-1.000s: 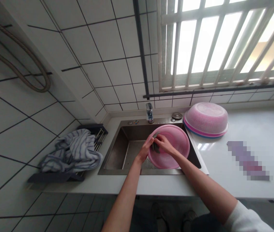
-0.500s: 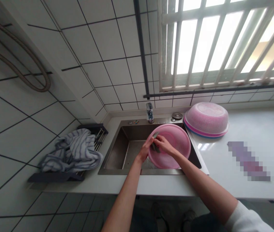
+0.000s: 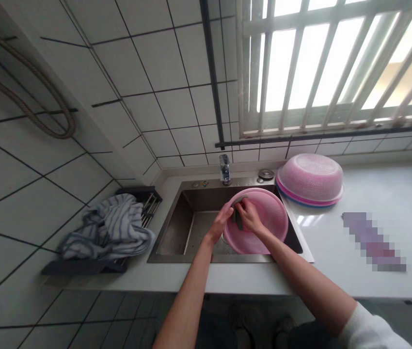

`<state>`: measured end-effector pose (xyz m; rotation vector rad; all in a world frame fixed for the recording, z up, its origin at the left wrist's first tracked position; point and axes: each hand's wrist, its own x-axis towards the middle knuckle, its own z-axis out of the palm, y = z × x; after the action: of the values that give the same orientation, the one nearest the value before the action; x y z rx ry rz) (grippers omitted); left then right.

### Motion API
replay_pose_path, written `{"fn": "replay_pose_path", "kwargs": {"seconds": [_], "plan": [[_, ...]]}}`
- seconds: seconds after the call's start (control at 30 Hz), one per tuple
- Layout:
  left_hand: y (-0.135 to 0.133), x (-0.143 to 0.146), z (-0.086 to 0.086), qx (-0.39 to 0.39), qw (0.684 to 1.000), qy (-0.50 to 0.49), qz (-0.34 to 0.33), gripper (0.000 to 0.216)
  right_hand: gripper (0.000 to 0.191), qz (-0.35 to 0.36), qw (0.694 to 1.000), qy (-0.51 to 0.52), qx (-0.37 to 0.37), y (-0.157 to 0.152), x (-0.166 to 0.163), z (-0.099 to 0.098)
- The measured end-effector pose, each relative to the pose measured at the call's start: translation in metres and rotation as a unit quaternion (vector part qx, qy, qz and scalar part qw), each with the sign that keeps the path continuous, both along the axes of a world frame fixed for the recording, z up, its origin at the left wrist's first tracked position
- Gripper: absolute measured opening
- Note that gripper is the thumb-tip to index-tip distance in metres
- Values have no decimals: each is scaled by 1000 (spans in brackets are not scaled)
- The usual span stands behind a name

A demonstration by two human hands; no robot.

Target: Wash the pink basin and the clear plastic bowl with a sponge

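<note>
A pink mesh colander (image 3: 269,220) sits tilted in the right part of the steel sink (image 3: 173,232). My left hand (image 3: 221,224) is closed on its left rim, thumb on the inner side. Inside the colander, close to that rim, my right hand (image 3: 248,214) presses a small grey-green cloth (image 3: 238,221) against the wall. Part of the cloth hangs below my right fingers, and the rest is hidden under them.
Behind the sink stands a chrome faucet (image 3: 225,168), a round drain piece (image 3: 266,174) beside it. Upturned pink basins (image 3: 311,179) are stacked on the right counter, near a blurred-out flat item (image 3: 373,242). Left, a striped towel (image 3: 109,228) lies over a dark rack (image 3: 82,266).
My right hand and the cloth have shifted slightly right along the colander's inner wall. The colander has moved a little to the right, my left hand still on its rim.
</note>
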<state>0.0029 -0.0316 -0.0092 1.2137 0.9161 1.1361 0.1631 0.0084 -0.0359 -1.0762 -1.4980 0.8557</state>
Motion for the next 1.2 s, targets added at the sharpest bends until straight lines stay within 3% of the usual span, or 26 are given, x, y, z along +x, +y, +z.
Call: {"fn": "replay_pose_path", "kwargs": {"seconds": [0.27, 0.4, 0.5, 0.57, 0.73, 0.93, 1.0, 1.1, 1.13, 1.2], "plan": [[-7, -5, 4, -46, 998, 10, 36, 58, 28, 156, 988, -10, 14, -10, -11, -2], [-3, -4, 0, -19, 996, -35, 74, 68, 29, 265, 964, -40, 1, -16, -17, -4], [0, -3, -3, -40, 995, -60, 63, 69, 27, 321, 945, -63, -11, -15, -15, -4], [1, -3, -5, -56, 995, -72, 47, 70, 26, 313, 948, -64, -10, -11, -11, -2], [-1, -1, -4, -59, 994, -94, 11, 69, 31, 187, 982, 1, -16, -4, -2, 7], [-1, -4, -3, -74, 994, -73, 37, 70, 29, 317, 948, -32, -14, -13, -9, 10], [-2, -2, -2, -76, 994, -68, 33, 70, 30, 280, 959, -29, -14, -13, -9, 11], [-3, 1, 0, -72, 994, -86, 16, 70, 33, 162, 986, 11, -24, -10, -6, 12], [-3, 2, 0, -72, 993, -92, 13, 70, 33, 146, 989, 20, -27, -9, -5, 11], [-3, 0, -1, -76, 992, -95, 13, 70, 33, 185, 982, 18, -27, -10, -7, 9]]}}
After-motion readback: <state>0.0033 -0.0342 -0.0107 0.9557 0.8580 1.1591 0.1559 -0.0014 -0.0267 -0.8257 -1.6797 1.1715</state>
